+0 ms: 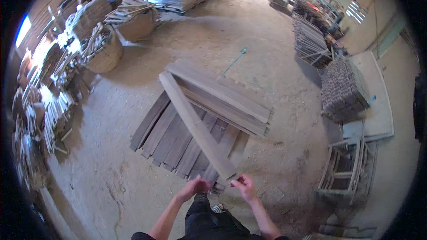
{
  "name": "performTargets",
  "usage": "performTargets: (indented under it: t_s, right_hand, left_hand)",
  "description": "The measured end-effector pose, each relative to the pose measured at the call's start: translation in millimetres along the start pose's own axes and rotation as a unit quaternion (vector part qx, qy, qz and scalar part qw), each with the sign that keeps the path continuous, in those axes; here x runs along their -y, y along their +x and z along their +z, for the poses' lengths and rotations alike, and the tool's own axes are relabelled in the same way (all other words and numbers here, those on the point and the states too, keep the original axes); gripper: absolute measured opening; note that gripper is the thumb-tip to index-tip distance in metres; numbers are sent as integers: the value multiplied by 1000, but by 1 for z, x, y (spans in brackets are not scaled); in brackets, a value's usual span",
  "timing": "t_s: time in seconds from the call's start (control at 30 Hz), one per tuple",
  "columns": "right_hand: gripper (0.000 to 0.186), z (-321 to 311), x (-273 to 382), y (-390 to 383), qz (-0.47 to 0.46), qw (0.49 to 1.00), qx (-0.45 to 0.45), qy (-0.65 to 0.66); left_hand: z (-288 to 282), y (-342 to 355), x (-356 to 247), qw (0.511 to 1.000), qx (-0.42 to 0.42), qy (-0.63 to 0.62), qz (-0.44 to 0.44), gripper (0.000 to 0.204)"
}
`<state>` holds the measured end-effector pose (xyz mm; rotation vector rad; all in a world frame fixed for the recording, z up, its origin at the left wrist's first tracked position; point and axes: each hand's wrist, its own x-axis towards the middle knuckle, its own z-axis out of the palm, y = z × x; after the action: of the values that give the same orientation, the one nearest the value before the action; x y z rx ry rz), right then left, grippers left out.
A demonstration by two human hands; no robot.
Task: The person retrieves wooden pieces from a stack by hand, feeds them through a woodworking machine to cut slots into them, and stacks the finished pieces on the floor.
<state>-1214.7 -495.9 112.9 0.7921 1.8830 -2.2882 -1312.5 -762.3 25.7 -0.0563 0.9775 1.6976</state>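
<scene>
- Long, flat wooden plank (197, 126), straight-edged, its axis slanting far-left to near-right!
- Right hand (246, 188) pinches its near end.
- Left hand (194, 188), loosely open, nearby.

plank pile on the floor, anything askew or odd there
Yes: one long plank slants across the lower boards, out of line with them, its near end at the right hand. The lower boards' near ends are also uneven. I can't make out any damage.
</scene>
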Motion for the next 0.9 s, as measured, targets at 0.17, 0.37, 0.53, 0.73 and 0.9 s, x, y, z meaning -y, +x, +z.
performTargets:
  t_s: [0.17, 0.37, 0.53, 0.73, 0.9]
  right_hand:
    - [17, 16, -15, -102, 1, 996, -90, 5]
    - [17, -11, -118, -241, 22, 979, -205, 6]
    - [22, -15, -191, -345, -16, 929, -335, 158]
    - [32, 14, -303, -466, 63, 835, -544, 55]
    - [40, 35, -302, -542, 76, 804, -580, 106]
  left_hand:
    - [51, 36, -49, 942, -42, -323, 81, 96]
    - [68, 58, -30, 943, 78, -272, 177, 86]
    - [110, 42, 70, 972, 90, -156, 152, 50]
    - [274, -64, 150, 987, 141, -55, 45, 48]
    - [359, -85, 233, 903, 376, 203, -38, 55]
